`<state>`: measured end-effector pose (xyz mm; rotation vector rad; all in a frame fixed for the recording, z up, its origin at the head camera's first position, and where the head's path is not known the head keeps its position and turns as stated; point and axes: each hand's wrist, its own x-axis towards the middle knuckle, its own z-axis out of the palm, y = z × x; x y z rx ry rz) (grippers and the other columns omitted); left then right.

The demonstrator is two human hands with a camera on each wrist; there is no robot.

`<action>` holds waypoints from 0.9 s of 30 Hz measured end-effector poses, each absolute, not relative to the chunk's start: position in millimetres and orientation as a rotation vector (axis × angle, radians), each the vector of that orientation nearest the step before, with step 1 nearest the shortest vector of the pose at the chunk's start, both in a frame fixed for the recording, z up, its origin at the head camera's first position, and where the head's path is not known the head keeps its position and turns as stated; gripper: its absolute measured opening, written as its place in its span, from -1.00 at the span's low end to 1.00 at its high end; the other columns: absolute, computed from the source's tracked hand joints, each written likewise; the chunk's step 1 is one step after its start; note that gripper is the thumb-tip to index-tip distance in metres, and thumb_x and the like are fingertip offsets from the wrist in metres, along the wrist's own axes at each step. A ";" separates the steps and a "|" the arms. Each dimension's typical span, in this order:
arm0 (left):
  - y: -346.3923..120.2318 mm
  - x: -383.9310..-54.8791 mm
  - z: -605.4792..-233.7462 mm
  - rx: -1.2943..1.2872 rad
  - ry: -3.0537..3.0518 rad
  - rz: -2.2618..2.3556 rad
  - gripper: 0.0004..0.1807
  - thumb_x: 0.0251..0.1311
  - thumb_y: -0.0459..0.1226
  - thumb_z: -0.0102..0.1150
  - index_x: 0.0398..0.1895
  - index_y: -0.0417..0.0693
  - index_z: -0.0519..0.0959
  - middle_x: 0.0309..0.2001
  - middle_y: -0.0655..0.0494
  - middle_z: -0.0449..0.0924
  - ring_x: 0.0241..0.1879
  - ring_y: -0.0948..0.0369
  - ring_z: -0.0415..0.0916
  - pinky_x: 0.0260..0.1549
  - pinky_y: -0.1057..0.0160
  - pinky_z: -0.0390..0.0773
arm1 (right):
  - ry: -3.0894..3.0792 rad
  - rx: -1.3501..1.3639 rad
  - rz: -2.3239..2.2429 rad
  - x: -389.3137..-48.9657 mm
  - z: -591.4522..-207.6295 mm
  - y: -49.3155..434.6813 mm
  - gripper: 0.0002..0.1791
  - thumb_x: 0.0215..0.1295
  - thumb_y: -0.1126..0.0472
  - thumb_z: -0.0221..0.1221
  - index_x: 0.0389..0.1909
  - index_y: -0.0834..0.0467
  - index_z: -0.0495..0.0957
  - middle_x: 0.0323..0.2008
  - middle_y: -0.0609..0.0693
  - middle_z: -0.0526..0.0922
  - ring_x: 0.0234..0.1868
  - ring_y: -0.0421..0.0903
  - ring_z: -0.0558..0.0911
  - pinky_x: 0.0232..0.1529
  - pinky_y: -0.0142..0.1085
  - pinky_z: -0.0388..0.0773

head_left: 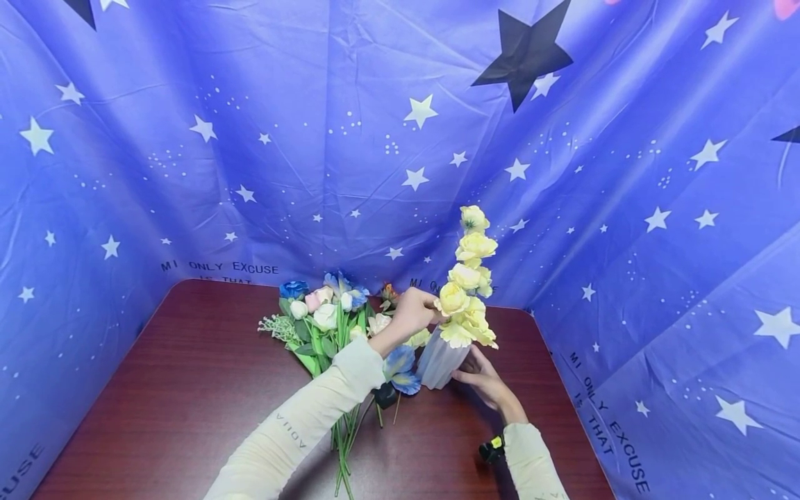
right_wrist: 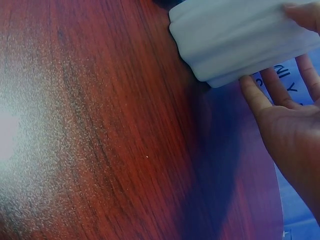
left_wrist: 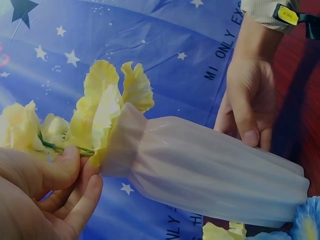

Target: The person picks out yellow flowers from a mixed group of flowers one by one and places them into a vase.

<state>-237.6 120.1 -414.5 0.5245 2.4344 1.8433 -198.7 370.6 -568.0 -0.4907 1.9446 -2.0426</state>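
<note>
A white fluted vase (head_left: pixel 442 362) stands on the table, right of a pile of flowers. Tall yellow flowers (head_left: pixel 465 278) on a green stem rise from its mouth. With thumb and fingers, my left hand (left_wrist: pixel 60 185) pinches that stem (left_wrist: pixel 65 148) just at the vase's rim. My right hand (head_left: pixel 490 385) holds the lower side of the vase, its thumb (right_wrist: pixel 305 15) on one face and its fingertips (right_wrist: pixel 246 80) along another. The lower end of the stem is hidden inside the vase.
Left of the vase lies a heap of artificial flowers (head_left: pixel 325 316), white, pink and blue, their stems (head_left: pixel 342 451) pointing toward the near edge. A blue iris (head_left: pixel 402 368) lies close beside the vase. Starry blue cloth (head_left: pixel 375 139) hangs around the dark red table (head_left: pixel 206 389).
</note>
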 end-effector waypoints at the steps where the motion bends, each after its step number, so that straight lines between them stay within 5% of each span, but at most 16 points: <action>1: 120.3 -237.8 -414.9 0.533 2.447 1.833 -0.98 0.06 -0.46 0.46 -0.44 -0.22 0.80 -0.38 -0.11 0.80 -0.53 0.36 0.54 -0.58 0.49 0.50 | 1.945 -0.490 -2.044 -198.7 -568.1 370.6 -0.18 0.32 0.54 0.15 0.48 -0.12 0.15 0.30 -0.31 0.47 0.26 -0.31 0.53 0.20 -0.38 0.57; 9: 120.3 -238.4 -417.4 0.543 2.456 1.808 -0.89 0.05 -0.35 0.53 -0.32 -0.17 0.82 -0.28 -0.07 0.82 -0.41 0.29 0.69 -0.52 0.50 0.54 | 1.926 -0.482 -2.053 -198.9 -567.9 370.8 -0.19 0.33 0.55 0.13 0.48 -0.08 0.15 0.30 -0.30 0.48 0.27 -0.29 0.53 0.20 -0.36 0.57; 18: 119.5 -239.0 -419.0 0.558 2.477 1.779 -0.90 0.05 -0.26 0.56 -0.39 -0.09 0.84 -0.30 -0.01 0.82 -0.52 0.44 0.52 -0.57 0.50 0.45 | 1.919 -0.506 -2.047 -199.2 -566.6 370.9 -0.20 0.33 0.53 0.14 0.49 -0.08 0.16 0.30 -0.28 0.49 0.25 -0.26 0.54 0.20 -0.35 0.58; 27: 119.9 -239.9 -421.9 0.560 2.486 1.801 -0.89 0.06 -0.29 0.54 -0.35 -0.12 0.83 -0.30 -0.02 0.82 -0.49 0.39 0.62 -0.54 0.51 0.51 | 1.934 -0.501 -2.041 -200.3 -567.3 370.9 -0.21 0.34 0.55 0.13 0.47 -0.09 0.17 0.29 -0.28 0.50 0.24 -0.25 0.56 0.18 -0.34 0.59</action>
